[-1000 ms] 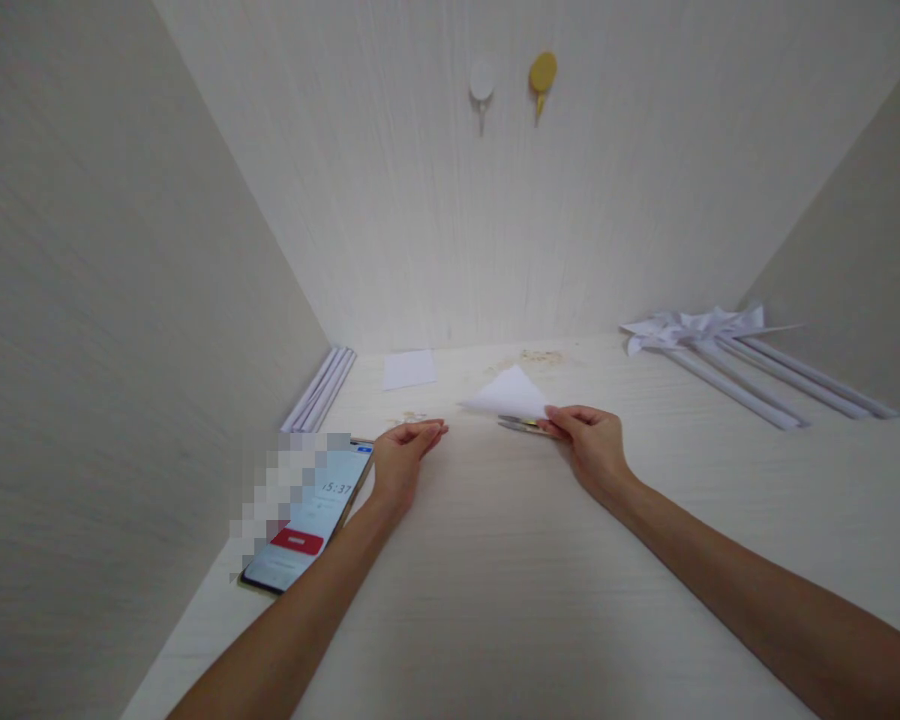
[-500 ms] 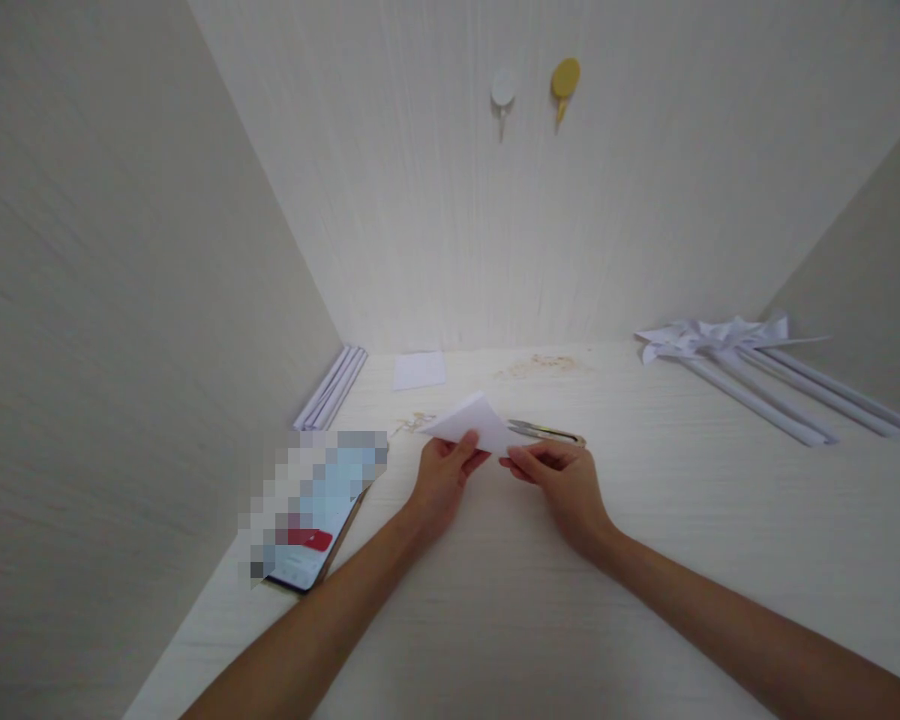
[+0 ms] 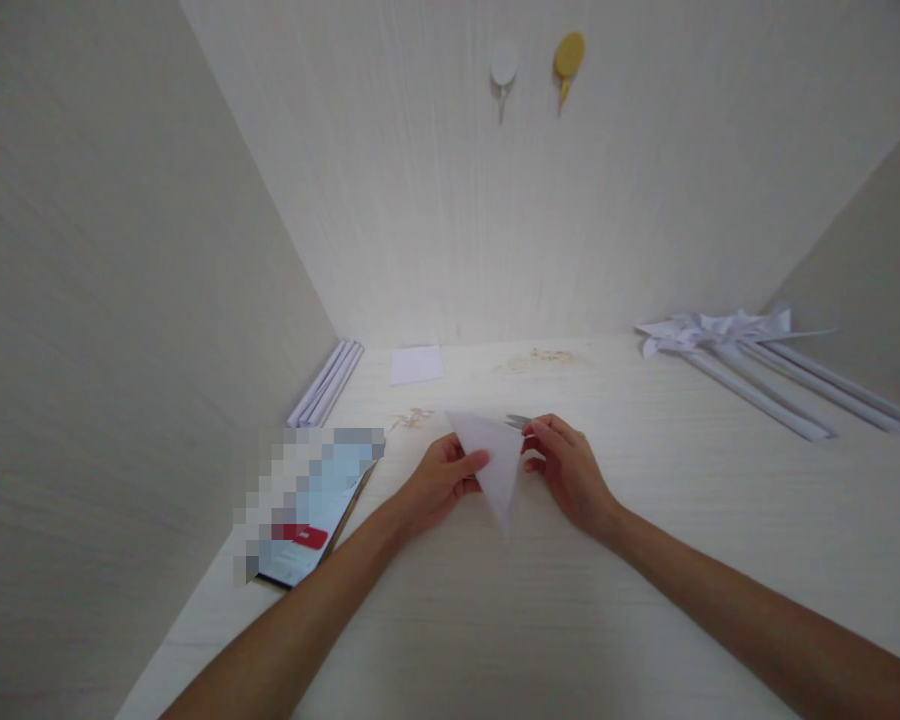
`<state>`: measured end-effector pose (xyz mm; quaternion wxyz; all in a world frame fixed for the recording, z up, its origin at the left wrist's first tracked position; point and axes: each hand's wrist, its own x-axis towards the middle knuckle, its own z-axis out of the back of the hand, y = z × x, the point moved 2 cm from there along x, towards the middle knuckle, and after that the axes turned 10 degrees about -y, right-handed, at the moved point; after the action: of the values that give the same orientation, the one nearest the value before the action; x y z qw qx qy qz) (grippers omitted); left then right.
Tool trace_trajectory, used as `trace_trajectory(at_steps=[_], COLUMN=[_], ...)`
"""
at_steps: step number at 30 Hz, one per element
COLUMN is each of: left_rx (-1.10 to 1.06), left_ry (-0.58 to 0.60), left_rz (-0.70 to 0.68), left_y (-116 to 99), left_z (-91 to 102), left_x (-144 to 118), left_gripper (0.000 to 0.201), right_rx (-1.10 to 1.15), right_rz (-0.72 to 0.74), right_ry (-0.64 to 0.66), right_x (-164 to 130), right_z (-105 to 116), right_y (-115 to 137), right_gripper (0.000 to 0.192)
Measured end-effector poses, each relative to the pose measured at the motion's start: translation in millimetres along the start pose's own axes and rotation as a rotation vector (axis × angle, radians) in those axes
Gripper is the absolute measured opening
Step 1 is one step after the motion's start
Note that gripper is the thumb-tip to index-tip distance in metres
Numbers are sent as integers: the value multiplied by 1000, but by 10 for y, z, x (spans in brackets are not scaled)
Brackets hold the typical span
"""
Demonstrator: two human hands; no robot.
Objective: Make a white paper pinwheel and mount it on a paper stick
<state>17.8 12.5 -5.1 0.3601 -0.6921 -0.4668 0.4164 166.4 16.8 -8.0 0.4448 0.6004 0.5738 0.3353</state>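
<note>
- Fingers of my left hand [image 3: 441,478] are curled about halfway in, thumb laid across the near face of the folded paper triangle [image 3: 495,465]; that hand pinches the triangle's left edge
- right hand [image 3: 566,470] is loosely curled too, its fingertips pinching the triangle's upper right corner; the palm faces left, toward my other hand
- so the paper sits between my two hands, gripped by both and lifted a little off the desk [image 3: 540,620]
- the triangle's wide edge runs across the top, from above my left thumb to my right fingertips; its sharp tip points down and back toward me
- its long axis runs from that top edge to the tip, roughly away-and-toward me, leaning slightly to the right
- just beyond my right fingertips the metal end of a pair of scissors [image 3: 517,421] shows on the desk; whether my fingers touch it I cannot tell
- left of my left wrist lies a phone [image 3: 311,510], screen up, close to the forearm
- well beyond my left hand a small paper square [image 3: 416,364] lies flat, with rolled paper sticks [image 3: 327,382] along the side wall
- far to the right of my right hand, paper pinwheels [image 3: 727,335] rest on long sticks
</note>
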Motion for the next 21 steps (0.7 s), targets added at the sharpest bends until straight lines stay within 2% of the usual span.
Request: trace_trajectory(at_steps=[7, 15, 21], left_rx=[382, 522, 609], left_ry=[121, 192, 168], left_rz=[36, 27, -6], left_y=[24, 55, 57], left_z=[-103, -229, -277], left_x=[-111, -215, -239], left_gripper=[34, 29, 27], right_rx=[-6, -62, -46], right_rz=[-102, -85, -65], right_ry=[114, 160, 144], right_x=[-35, -62, -59], right_z=[-54, -52, -45], right_y=[54, 30, 23], right_gripper=[24, 18, 15])
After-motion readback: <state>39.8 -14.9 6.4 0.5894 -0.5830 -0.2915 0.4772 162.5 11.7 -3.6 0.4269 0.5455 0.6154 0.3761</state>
